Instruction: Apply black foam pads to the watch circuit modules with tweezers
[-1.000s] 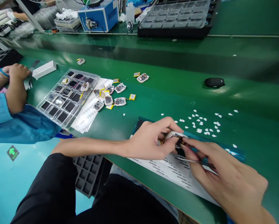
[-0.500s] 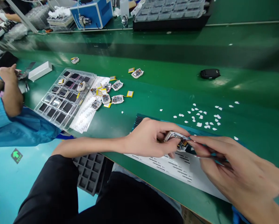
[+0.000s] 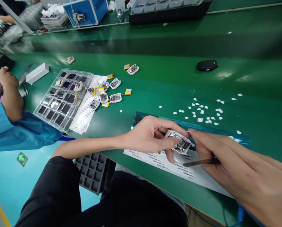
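Small silver-cased open watch module (image 3: 179, 142) has tilted lower centre; left hand (image 3: 147, 138) pinches its edges, light and fragile, while right hand (image 3: 228, 164) grips thin metal tweezers (image 3: 199, 162).

Black sleeve pushed above the elbow on the left arm (image 3: 84, 146), bare forearms; no gloves

My left hand (image 3: 150, 138) hides the near half of the small open module (image 3: 180, 143) in its grip. Beside the module, my right hand (image 3: 235, 170) is blurred and cut by the frame's edge. The print on the white sheet (image 3: 178, 167) beneath is unreadably small.
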A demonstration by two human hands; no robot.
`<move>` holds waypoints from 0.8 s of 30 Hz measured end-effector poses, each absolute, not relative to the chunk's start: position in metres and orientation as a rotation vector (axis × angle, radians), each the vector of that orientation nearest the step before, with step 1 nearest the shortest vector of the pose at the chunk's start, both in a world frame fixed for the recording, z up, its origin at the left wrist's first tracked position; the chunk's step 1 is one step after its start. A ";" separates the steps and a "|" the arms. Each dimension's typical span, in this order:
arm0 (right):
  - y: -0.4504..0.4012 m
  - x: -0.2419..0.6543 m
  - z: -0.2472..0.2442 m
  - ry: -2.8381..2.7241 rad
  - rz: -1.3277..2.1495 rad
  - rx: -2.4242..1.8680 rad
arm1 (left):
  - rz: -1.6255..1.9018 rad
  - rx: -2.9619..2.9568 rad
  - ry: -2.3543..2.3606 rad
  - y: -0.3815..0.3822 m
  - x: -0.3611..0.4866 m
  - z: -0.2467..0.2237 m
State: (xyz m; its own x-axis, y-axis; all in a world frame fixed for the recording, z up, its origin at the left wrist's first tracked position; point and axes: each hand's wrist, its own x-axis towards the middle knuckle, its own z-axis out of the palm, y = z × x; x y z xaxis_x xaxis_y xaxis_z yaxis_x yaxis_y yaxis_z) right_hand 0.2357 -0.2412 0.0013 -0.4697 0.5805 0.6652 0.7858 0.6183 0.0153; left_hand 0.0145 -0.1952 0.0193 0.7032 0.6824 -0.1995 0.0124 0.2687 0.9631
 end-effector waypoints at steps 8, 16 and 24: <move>-0.235 0.237 0.008 -2.198 -0.447 -1.177 | 0.539 1.199 0.676 -0.198 0.016 0.021; -0.257 0.265 0.002 -2.390 -0.100 -1.236 | 0.585 1.177 0.704 -0.198 0.016 0.018; -0.288 0.284 -0.035 -2.223 -0.076 -1.412 | 0.669 1.281 0.751 -0.207 0.020 0.015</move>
